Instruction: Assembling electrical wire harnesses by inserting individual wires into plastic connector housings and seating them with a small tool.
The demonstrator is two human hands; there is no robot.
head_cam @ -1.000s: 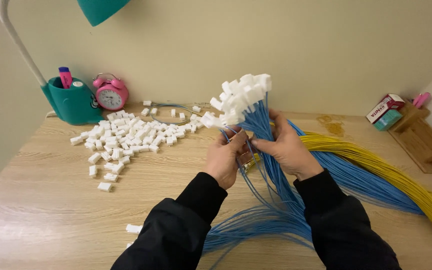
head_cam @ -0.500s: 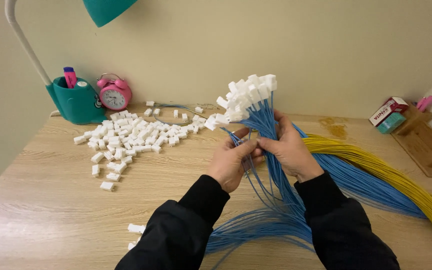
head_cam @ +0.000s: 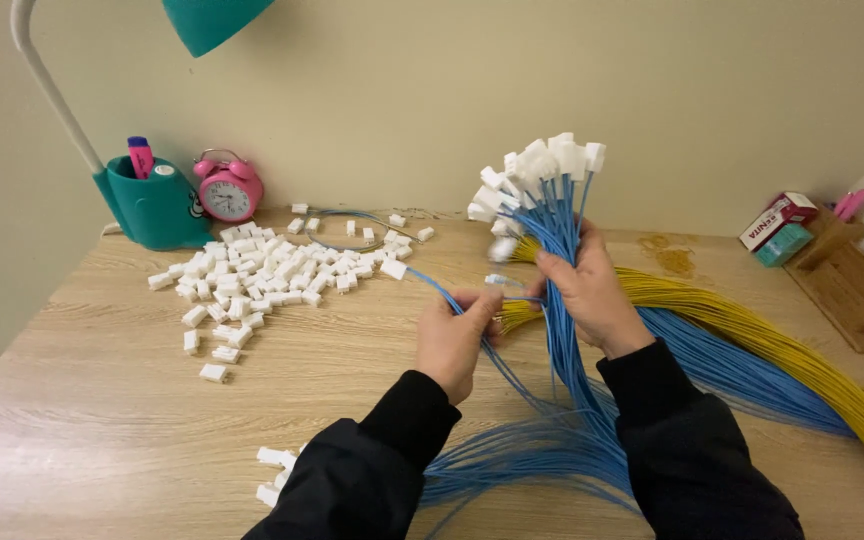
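Blue wire bundle (head_cam: 564, 300) is held upright above the wooden table (head_cam: 102, 400), its white connectors (head_cam: 542, 170) fanned at the top. The right hand (head_cam: 592, 295) is closed around the bundle at mid-length. The left hand (head_cam: 457, 335) is pinched on a single blue wire (head_cam: 442, 290) drawn sideways, ending in a white plug (head_cam: 393, 269). The wires are judged light, limp and slippery; hold is best taken just below the connectors. Loose white housings (head_cam: 252, 275) lie well apart.

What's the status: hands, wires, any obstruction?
Right hand grips blue wire bundle upright. Left hand pinches one blue wire. Loose white connectors lie apart, nothing blocking.
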